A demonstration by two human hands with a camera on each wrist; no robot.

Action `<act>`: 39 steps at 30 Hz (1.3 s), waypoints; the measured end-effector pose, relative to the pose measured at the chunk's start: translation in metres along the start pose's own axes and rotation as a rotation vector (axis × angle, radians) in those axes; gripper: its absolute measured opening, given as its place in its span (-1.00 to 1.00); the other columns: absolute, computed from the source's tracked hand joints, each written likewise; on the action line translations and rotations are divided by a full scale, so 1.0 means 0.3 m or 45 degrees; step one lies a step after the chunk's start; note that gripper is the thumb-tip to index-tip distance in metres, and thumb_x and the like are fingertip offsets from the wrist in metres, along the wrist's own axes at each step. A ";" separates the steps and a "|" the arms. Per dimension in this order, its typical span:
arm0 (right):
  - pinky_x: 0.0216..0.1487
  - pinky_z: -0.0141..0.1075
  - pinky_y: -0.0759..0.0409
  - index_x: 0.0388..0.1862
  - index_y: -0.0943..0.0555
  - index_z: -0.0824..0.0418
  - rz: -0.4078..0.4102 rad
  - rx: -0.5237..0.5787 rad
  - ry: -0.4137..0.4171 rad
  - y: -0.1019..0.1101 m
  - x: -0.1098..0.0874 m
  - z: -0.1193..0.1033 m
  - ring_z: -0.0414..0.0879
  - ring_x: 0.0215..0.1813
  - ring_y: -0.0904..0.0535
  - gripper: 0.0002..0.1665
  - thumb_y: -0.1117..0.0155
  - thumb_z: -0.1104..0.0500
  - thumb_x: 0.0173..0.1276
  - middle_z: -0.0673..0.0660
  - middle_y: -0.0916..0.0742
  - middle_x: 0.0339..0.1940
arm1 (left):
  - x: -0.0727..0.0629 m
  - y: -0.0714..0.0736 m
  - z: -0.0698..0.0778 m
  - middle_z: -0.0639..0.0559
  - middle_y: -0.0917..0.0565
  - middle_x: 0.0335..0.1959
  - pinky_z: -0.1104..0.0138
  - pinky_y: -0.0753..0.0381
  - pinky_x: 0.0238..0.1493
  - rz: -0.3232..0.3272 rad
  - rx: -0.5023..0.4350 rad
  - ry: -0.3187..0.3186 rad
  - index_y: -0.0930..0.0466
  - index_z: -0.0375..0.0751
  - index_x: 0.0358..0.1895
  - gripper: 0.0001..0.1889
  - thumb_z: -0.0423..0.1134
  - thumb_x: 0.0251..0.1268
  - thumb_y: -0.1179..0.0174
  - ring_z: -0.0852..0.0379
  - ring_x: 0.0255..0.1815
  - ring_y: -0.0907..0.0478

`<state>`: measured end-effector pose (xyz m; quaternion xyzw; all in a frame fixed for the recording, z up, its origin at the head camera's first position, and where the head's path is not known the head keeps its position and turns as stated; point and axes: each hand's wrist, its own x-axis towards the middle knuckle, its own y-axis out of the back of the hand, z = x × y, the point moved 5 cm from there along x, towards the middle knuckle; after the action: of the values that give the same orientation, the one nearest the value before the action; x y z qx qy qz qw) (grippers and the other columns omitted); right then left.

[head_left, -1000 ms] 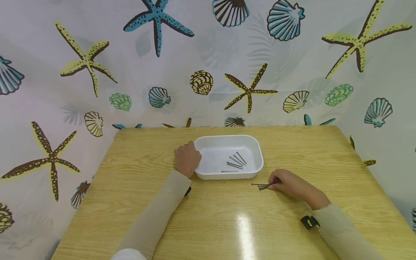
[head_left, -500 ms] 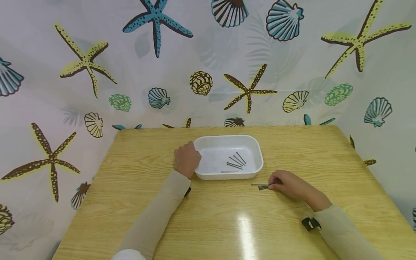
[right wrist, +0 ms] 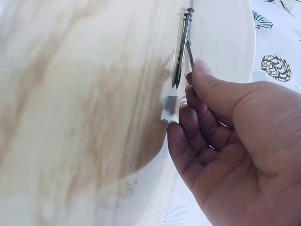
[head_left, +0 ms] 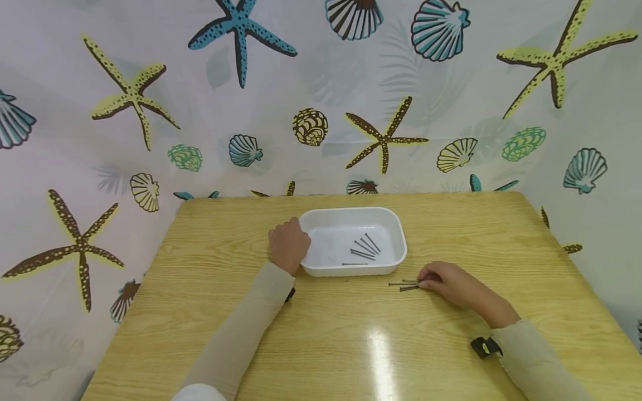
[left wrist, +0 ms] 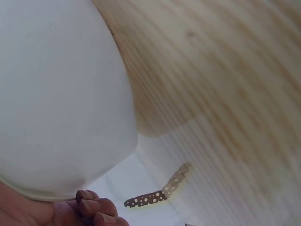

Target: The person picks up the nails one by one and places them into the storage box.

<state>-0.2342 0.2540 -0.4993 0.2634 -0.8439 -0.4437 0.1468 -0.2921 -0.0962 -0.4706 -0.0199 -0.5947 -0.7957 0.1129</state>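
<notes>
A white plastic tray [head_left: 351,272] sits on the wooden table, with several nails [head_left: 363,254] lying in its right half. At the tray's left end my left hand [head_left: 289,247] grips the rim; in the left wrist view its curled fingers [left wrist: 101,209] show right at the edge. To the right of the tray's front corner, my right hand [head_left: 451,285] pinches one nail [right wrist: 190,52] between thumb and index finger. Beside that nail, other nails [right wrist: 181,52] lie close together on the table, their heads pointing away from the hand.
The wooden table [head_left: 321,334] extends to a curtain [head_left: 281,167] printed with starfish and shells, which hangs behind it and along both sides. Black straps [head_left: 485,346] show at the wrists.
My right hand has shifted slightly right and drawn one nail apart from the bunch, where its fingers covered the nails' ends before. The left hand and the tray have stayed still.
</notes>
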 end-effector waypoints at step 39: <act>-0.32 -0.35 -0.48 -0.27 -0.59 0.14 0.008 0.060 -0.064 0.034 -0.029 0.002 -0.23 -0.35 -0.48 -0.91 -0.20 0.14 0.33 -0.07 -0.60 -0.40 | 0.005 -0.014 -0.001 -0.15 -0.60 -0.45 0.09 -0.35 -0.26 0.004 0.010 0.012 -0.53 -0.28 -0.26 -0.80 -0.25 0.20 0.04 -0.12 -0.39 -0.53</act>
<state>-0.2305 0.2642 -0.4913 0.2528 -0.8583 -0.4298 0.1209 -0.2943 -0.0955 -0.4744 -0.0165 -0.5973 -0.7932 0.1172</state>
